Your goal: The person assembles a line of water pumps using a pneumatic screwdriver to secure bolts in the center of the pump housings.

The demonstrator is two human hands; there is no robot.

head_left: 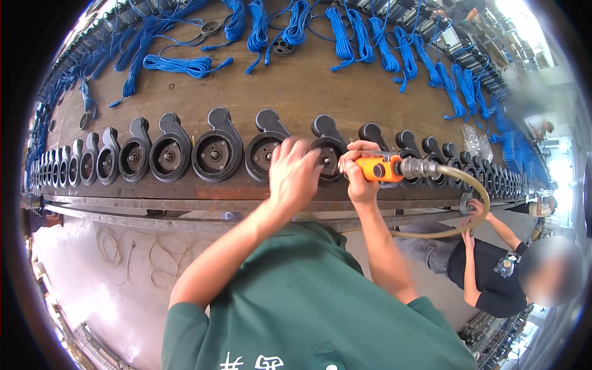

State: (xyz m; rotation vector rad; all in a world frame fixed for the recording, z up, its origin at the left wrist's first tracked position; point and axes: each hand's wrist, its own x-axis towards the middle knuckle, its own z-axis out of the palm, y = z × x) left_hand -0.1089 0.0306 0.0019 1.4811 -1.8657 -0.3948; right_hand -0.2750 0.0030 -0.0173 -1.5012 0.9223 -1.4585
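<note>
While the black pump casing [330,154] sat near the workbench's [296,92] front edge, the left hand [293,172] clasped its rim, and the right hand [359,176] clenched an orange air tool [381,168] against it. Matching casings [213,151] lined that edge; blue cable coils [179,65] lay behind.

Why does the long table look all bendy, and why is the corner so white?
In the head view, the fisheye lens curves the straight bench edge and the row of black housings toward the rim, with black corners around the round picture; daylight washes out the top right, and the left hand and orange air tool look sharp.
</note>
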